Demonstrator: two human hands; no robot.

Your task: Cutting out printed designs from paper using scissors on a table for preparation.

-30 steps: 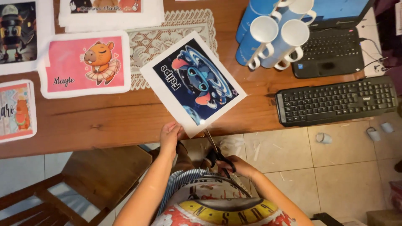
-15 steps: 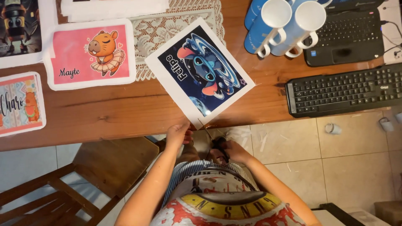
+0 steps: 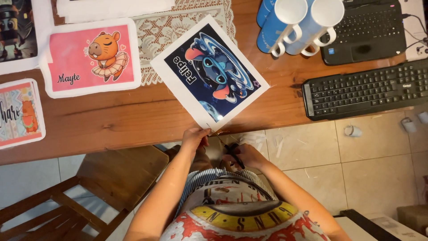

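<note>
A white-bordered print (image 3: 209,71) with a blue cartoon creature on a dark blue ground lies tilted on the wooden table (image 3: 111,120), its near corner hanging past the table edge. My left hand (image 3: 195,137) pinches that near corner. My right hand (image 3: 247,156) grips black-handled scissors (image 3: 229,147), whose blades point up toward the corner of the print, close beside my left hand's fingers.
A pink print with an orange animal (image 3: 91,58) and more prints lie at the left. A lace doily (image 3: 178,27), blue-and-white mugs (image 3: 296,24), a laptop (image 3: 368,29) and a black keyboard (image 3: 365,89) sit behind and to the right. A wooden chair (image 3: 89,183) stands at my left.
The view has shifted a little, so the table and print sit slightly higher and to the right. My hands stay at the print's near corner, the scissors close to the edge.
</note>
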